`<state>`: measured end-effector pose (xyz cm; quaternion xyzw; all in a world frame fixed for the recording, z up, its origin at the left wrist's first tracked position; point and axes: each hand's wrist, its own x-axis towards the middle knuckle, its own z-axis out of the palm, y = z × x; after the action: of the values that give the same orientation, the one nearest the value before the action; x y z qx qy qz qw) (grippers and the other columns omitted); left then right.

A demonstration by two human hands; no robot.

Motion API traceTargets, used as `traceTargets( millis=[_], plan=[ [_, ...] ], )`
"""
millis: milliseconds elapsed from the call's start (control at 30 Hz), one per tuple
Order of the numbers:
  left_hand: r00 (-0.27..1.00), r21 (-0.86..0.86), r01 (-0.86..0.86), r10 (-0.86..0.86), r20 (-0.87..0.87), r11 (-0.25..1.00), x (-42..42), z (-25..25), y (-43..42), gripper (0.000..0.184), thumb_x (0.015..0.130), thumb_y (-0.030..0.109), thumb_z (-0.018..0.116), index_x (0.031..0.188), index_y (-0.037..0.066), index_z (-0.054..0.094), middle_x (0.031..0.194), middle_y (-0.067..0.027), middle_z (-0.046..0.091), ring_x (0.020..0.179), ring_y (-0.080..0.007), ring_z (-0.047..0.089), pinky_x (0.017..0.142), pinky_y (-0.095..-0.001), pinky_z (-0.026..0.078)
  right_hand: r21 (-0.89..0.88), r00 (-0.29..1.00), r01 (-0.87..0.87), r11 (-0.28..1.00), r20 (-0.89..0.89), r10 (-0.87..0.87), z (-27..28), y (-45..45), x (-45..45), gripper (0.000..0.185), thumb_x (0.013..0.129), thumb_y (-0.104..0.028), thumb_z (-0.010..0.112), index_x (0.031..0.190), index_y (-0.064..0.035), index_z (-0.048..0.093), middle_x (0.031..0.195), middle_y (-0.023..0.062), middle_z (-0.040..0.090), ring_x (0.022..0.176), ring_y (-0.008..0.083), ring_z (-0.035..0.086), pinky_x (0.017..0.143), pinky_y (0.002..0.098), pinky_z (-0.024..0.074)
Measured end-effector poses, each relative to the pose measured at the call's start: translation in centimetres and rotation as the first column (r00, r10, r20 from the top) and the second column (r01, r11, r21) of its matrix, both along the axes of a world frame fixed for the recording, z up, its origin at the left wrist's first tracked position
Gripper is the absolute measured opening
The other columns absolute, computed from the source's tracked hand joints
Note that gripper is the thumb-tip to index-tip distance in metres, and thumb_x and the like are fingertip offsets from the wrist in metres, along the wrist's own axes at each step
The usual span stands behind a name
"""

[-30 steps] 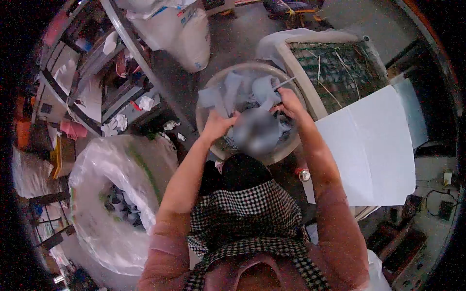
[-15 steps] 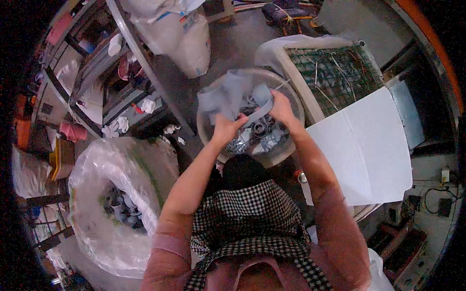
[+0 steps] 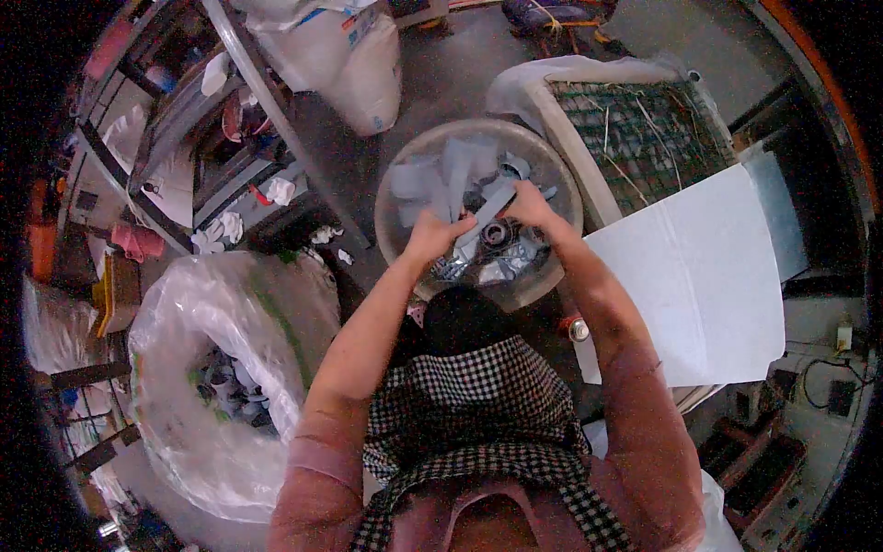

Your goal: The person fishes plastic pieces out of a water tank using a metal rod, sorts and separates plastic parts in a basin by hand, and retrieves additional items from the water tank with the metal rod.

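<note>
Both my hands are over a round tub [image 3: 394,248] in front of me. My left hand [image 3: 436,235] is closed, its thumb pressed on the near end of a grey plastic strip [image 3: 495,201]. My right hand [image 3: 532,206] grips the same strip at its upper right, with the fingertips partly hidden. Larger flat grey plastic pieces [image 3: 467,158] lie behind the strip at the tub's far side. A dark ring-shaped part [image 3: 498,235] and several shiny grey pieces [image 3: 501,267] lie in the tub below my hands.
At left stands a clear plastic bag [image 3: 175,368] with grey parts [image 3: 235,386] inside. A white board [image 3: 690,285] and a netted frame [image 3: 635,133] are on the right. White sacks [image 3: 354,74] stand beyond a metal post [image 3: 285,129]. A can [image 3: 578,329] sits near my right forearm.
The grey pieces have come down lower into the tub. My right hand has moved slightly down and left, closer to my left hand. The view has shifted a little.
</note>
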<state>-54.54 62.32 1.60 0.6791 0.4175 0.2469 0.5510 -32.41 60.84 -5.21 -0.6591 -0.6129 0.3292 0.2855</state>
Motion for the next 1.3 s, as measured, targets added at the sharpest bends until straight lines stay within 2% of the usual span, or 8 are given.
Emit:
traceTargets(
  millis=[300, 500, 600, 667, 800, 1000, 1233, 1300],
  plan=[
    [0.910, -0.630, 0.203, 0.094, 0.405, 0.749, -0.1, 0.4, 0.0, 0.025, 0.080, 0.017, 0.060, 0.101, 0.003, 0.056, 0.078, -0.0053, 0.060, 0.074, -0.0182, 0.059, 0.065, -0.0311, 0.047, 0.017, 0.996, 0.060, 0.998, 0.062, -0.061, 0.7, -0.7, -1.2, 0.045, 0.058, -0.020, 0.068, 0.097, 0.0010, 0.057, 0.094, 0.0213, 0.060, 0.089, 0.0353, 0.058, 0.076, 0.0396, 0.0464],
    [0.982, -0.554, 0.140, -0.041, 0.187, 0.821, 0.0, 3.4, -1.2, 0.046, 0.077, 0.037, 0.064, 0.102, 0.000, 0.055, 0.078, -0.0066, 0.060, 0.067, -0.0173, 0.058, 0.061, -0.0305, 0.046, 0.018, 0.991, 0.073, 0.997, 0.109, -0.074, -0.7, -1.2, -0.2, 0.058, 0.058, -0.023, 0.073, 0.105, 0.0017, 0.053, 0.091, 0.0220, 0.060, 0.084, 0.0359, 0.059, 0.073, 0.0399, 0.0474],
    [0.985, -0.477, -0.048, 0.121, 0.125, 0.877, 0.1, 3.3, -0.8, 0.048, 0.073, 0.042, 0.066, 0.098, 0.002, 0.057, 0.078, -0.0037, 0.060, 0.059, -0.0124, 0.054, 0.050, -0.0273, 0.041, -0.177, 0.908, 0.136, 0.975, -0.372, -0.194, 6.5, -2.4, 0.1, 0.077, 0.056, -0.027, 0.076, 0.120, -0.0006, 0.041, 0.105, 0.0224, 0.055, 0.096, 0.0354, 0.054, 0.083, 0.0396, 0.0440],
    [0.989, -0.220, -0.029, -0.003, -0.145, 0.975, 0.0, 3.9, -1.0, 0.040, 0.075, 0.041, 0.064, 0.086, 0.003, 0.061, 0.070, 0.0002, 0.059, 0.053, -0.0090, 0.049, 0.044, -0.0265, 0.035, 0.350, 0.993, 0.071, 0.934, 0.066, -0.101, 4.2, -1.5, 0.8, 0.088, 0.058, -0.028, 0.073, 0.128, 0.0009, 0.029, 0.129, 0.0197, 0.036, 0.117, 0.0294, 0.039, 0.096, 0.0355, 0.0324],
    [0.961, -0.106, 0.242, -0.253, -0.111, 0.965, 0.5, 3.5, -1.5, 0.038, 0.076, 0.042, 0.063, 0.076, 0.004, 0.063, 0.063, 0.0009, 0.056, 0.049, -0.0085, 0.045, 0.041, -0.0258, 0.031, 0.226, 0.971, -0.182, 0.957, 0.197, 0.138, 9.0, -0.8, -1.2, 0.084, 0.051, -0.023, 0.076, 0.124, -0.0071, 0.038, 0.122, 0.0212, 0.042, 0.113, 0.0340, 0.040, 0.096, 0.0415, 0.0321],
    [0.994, 0.140, -0.092, 0.081, 0.080, 0.986, -2.3, 0.5, 1.7, 0.031, 0.079, 0.037, 0.060, 0.069, 0.007, 0.062, 0.056, 0.0025, 0.051, 0.046, -0.0072, 0.040, 0.044, -0.0251, 0.030, 0.229, 0.899, 0.132, 0.964, 0.382, -0.214, 10.8, -2.5, 2.6, 0.065, 0.057, -0.029, 0.076, 0.109, -0.0012, 0.049, 0.092, 0.0204, 0.059, 0.087, 0.0368, 0.056, 0.076, 0.0388, 0.0447],
    [0.935, 0.037, -0.318, 0.307, 0.180, 0.947, -4.5, 5.1, -0.6, 0.035, 0.081, 0.037, 0.058, 0.064, 0.006, 0.058, 0.062, -0.0006, 0.057, 0.056, -0.0115, 0.050, 0.056, -0.0267, 0.039, 0.376, 0.941, 0.287, 0.881, 0.059, -0.332, 6.0, -6.9, 5.4, 0.057, 0.072, -0.026, 0.067, 0.115, 0.0036, 0.045, 0.105, 0.0183, 0.056, 0.098, 0.0279, 0.054, 0.085, 0.0332, 0.0405],
    [0.935, 0.041, -0.330, 0.321, 0.153, 0.943, -4.5, 7.6, -2.6, 0.033, 0.081, 0.034, 0.058, 0.067, 0.004, 0.060, 0.061, 0.0000, 0.055, 0.055, -0.0100, 0.047, 0.053, -0.0257, 0.036, 0.340, 0.935, 0.342, 0.876, -0.028, -0.354, 3.7, -7.4, 5.8, 0.046, 0.073, -0.019, 0.058, 0.111, 0.0031, 0.044, 0.105, 0.0276, 0.051, 0.101, 0.0398, 0.048, 0.087, 0.0403, 0.0382]
  ],
)
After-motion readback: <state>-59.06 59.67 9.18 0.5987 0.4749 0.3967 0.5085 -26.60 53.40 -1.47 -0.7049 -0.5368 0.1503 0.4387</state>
